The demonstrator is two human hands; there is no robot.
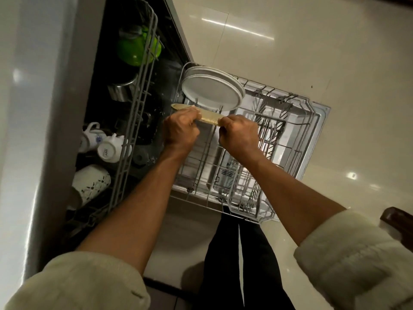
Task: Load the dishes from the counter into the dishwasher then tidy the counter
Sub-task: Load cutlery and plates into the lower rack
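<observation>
From my remote seat: both hands grip one beige plate [209,118], seen nearly edge-on, over the pulled-out lower rack [297,121] of the open dishwasher. The left hand [181,128] curls its fingers round the plate's near-left part, the right hand [238,134] pinches its right end, and the plate's lower edge sits among the rack's upright tines (whether it is fully seated I cannot tell). Just behind it, two white plates [212,90] stand tilted in the same row, one against the other, at the rack's far-left corner.

The remainder of the lower rack shows bare wire, with a grey cutlery basket [248,198] at its near edge; I cannot make out anything inside it. To the left, the upper rack [136,108] holds a green vessel [134,49] at the far end, a steel cup [123,89] below that, two white cups [105,143] lying on their sides, and a white patterned mug [91,183] nearest me.

Cream sleeves [357,253] are rolled up both forearms. Dark trousers [241,265] stand on the pale tiled floor [312,52], and a dark brown object [396,220] shows at the right edge.
</observation>
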